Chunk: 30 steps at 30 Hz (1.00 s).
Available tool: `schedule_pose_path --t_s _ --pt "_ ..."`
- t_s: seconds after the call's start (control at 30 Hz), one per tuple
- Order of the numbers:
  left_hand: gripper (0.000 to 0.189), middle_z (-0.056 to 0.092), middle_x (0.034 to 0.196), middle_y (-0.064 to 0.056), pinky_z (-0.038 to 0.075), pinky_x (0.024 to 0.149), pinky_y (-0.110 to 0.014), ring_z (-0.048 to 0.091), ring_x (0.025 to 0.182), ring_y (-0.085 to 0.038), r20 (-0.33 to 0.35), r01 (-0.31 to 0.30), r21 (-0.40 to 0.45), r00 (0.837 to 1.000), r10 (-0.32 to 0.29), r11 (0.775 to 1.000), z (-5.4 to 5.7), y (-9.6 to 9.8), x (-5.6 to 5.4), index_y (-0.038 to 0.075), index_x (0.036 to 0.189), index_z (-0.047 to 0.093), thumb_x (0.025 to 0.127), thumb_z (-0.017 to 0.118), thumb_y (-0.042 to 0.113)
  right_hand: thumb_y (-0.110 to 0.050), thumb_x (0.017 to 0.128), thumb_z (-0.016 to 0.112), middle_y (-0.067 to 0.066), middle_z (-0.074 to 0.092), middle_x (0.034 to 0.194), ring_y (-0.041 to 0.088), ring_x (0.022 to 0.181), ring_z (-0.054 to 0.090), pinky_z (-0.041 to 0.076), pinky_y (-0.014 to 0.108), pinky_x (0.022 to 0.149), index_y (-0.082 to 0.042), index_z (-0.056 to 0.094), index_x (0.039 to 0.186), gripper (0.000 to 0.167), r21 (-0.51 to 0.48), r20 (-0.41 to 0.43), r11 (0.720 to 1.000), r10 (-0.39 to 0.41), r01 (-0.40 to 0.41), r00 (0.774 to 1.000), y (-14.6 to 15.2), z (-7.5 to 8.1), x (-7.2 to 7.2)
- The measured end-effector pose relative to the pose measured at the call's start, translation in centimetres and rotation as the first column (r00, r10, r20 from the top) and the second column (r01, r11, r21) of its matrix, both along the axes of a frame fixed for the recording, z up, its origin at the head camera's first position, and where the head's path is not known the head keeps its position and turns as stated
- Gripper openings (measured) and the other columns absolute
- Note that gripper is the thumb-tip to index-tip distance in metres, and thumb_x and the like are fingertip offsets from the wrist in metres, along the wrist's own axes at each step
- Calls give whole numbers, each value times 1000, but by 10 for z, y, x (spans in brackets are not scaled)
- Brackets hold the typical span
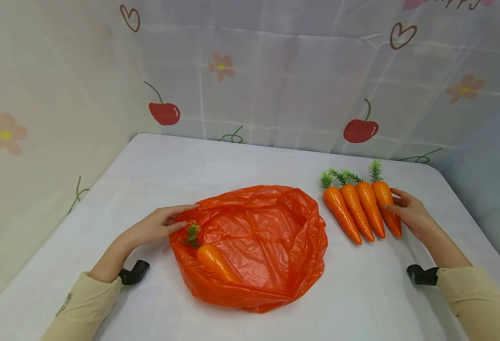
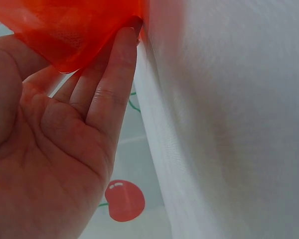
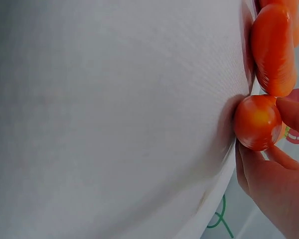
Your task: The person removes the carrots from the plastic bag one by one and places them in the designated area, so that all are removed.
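Reaching over the white counter point(image 1: 361, 303) from its near side, two arms in beige sleeves point(image 1: 476, 298) each carry a black device point(image 1: 422, 274) at the wrist. Beyond them, just left of the middle, an orange-red plastic bag point(image 1: 233, 296) lies open and crumpled. One carrot point(image 1: 218, 263) lies inside at the near left, its leafy end pointing to the far left. The left hand point(image 1: 158, 225) pinches the bag's left rim, thumb inside and fingers against the outside; the thumb is just beside that carrot's greens.

Farther off to the right, the right hand point(image 1: 412, 215) grasps the rightmost carrot point(image 1: 385, 198) around its middle. The thumb lies over the upper surface and the fingers line the right side, so the carrot sits between them, tip pointing nearer and greens well beyond the grip on the far side. Three more carrots point(image 1: 357, 213) lie in a row just left of it, pointing the same way. At the far edge hangs a pale cloth point(image 1: 275, 94) printed with cherries, flowers and hearts.
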<state>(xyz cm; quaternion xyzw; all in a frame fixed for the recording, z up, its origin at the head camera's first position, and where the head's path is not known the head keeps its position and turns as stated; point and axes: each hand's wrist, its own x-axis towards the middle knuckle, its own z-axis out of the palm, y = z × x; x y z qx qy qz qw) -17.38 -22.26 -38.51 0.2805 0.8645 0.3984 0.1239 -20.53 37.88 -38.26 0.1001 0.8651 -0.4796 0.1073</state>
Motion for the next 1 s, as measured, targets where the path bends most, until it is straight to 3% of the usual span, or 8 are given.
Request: schedule_pose_path --t_s 0.37,0.6,1.0 --pt "45 49 133 -16 47 84 -35 52 105 -25 7 -11 -9 1000 11 1000 9 2 5 5 137 47 93 57 6 -21 96 49 39 5 143 53 129 13 22 59 100 2 -1 147 75 24 -24 1000 3 -2 1000 -1 -1 0" --pt "46 50 132 -17 47 77 -29 52 93 -22 4 8 4 1000 -8 1000 7 2 3 4 137 46 93 57 5 -24 96 50 38 7 143 54 128 13 23 59 100 5 2 146 75 25 -30 999 -21 21 999 4 -1 3" --pt "46 50 131 -16 48 79 -31 52 97 -23 0 -12 -17 1000 12 1000 3 1 2 7 138 47 93 56 4 -23 98 47 39 11 142 52 126 20 24 58 100 8 5 145 70 31 -39 999 -41 42 998 5 -1 4"
